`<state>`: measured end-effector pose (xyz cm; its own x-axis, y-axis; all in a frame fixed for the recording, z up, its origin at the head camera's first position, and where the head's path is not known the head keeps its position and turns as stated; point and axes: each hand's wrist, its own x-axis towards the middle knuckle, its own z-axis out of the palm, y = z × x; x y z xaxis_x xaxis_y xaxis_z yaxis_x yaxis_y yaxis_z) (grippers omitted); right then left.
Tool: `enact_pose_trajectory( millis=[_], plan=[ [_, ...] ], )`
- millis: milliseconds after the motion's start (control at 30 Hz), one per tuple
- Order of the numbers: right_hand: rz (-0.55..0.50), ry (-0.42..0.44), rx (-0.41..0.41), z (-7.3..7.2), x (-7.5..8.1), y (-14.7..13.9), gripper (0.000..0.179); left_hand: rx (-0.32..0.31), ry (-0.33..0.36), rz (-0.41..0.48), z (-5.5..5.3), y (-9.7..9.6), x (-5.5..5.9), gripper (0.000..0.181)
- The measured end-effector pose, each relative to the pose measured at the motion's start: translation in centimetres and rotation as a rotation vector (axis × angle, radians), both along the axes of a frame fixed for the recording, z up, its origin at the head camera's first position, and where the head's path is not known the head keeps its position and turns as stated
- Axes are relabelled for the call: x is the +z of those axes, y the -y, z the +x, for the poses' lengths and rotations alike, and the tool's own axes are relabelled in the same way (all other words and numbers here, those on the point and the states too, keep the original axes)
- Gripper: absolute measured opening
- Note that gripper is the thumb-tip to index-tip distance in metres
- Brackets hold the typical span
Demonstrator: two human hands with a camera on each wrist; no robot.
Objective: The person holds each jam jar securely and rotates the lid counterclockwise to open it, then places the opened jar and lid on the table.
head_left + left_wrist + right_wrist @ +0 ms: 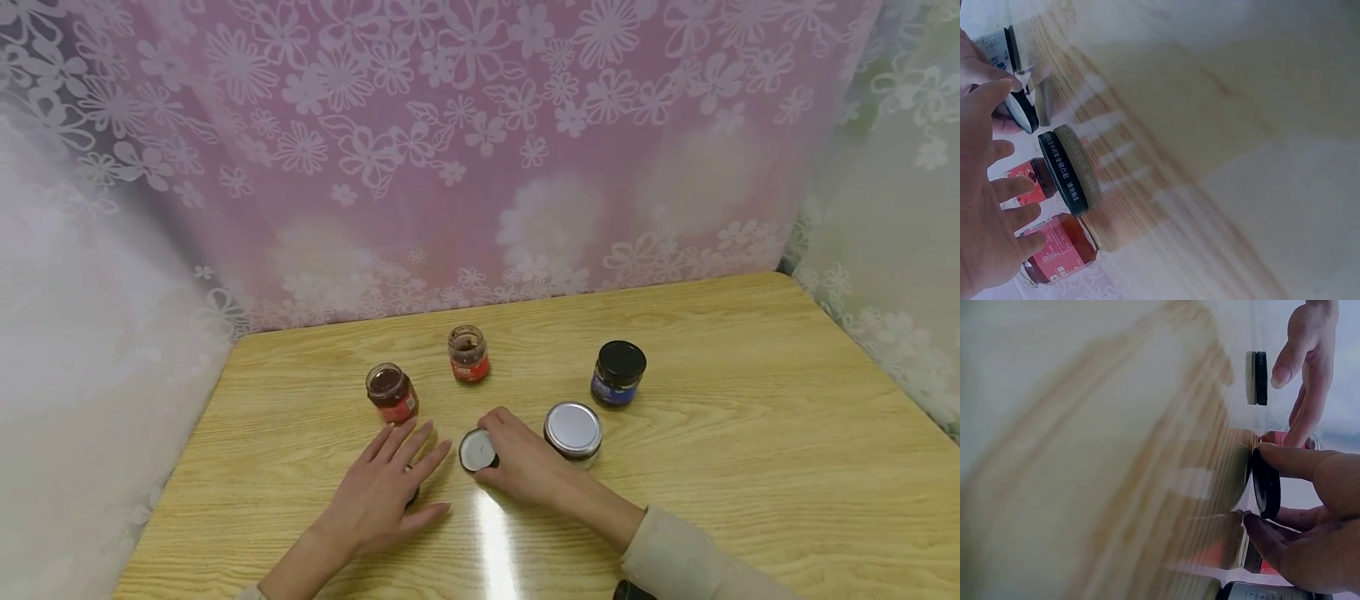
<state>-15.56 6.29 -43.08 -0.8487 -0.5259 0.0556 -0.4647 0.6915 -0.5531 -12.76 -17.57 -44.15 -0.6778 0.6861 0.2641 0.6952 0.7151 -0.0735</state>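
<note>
I saw the right hand [521,458] pinching a lid [476,451] by its rim, left of the silver-topped jar [573,429]. Left hand [377,496], fingers spread, hovered over a second lid [1063,175]. I judged both light, stiff, slick-faced; best held by opposite edges.

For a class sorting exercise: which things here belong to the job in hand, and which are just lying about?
Likely job:
- held lid, in the right hand
- other lid, beneath the left hand
- nearer open jar
- farther open jar

Likely lying about:
- silver-lidded jar
- black-lidded jar
- dark object, bottom edge, unclear
</note>
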Motion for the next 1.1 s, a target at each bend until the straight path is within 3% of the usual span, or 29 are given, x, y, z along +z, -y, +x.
enact_pose_trajectory(
  millis=[800, 1100],
  plan=[
    [0.021, -0.05, 0.003, -0.1, -0.3, 0.0, 0.049, 0.019, 0.015, -0.029, 0.3, 0.1, 0.6, 0.064],
    [0.018, 0.002, 0.013, 0.2, 0.1, 0.1, 0.061, 0.043, 0.051, -0.046, 0.5, 0.1, 1.1, 0.064]
  ],
)
